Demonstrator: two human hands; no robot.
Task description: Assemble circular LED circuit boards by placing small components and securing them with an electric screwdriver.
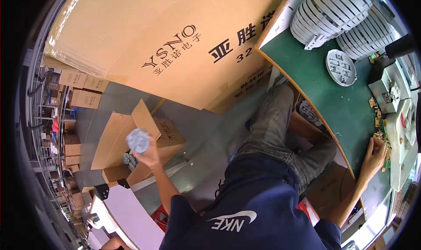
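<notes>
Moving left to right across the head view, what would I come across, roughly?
Small brown cartons, the left hand holding a blurred grey round piece, the single pale disc on the green table, then the right hand.

The round part (137, 141) in my left fingers (143, 157) is pale grey. The box (115, 134) below is brown. My desk (326, 92) is green, with an orange-brown edge (336, 138). The stacked plates (331, 14) near its top edge are grey. Beside my right fingers (380, 145), little boards (378, 122) are green and yellow.
</notes>
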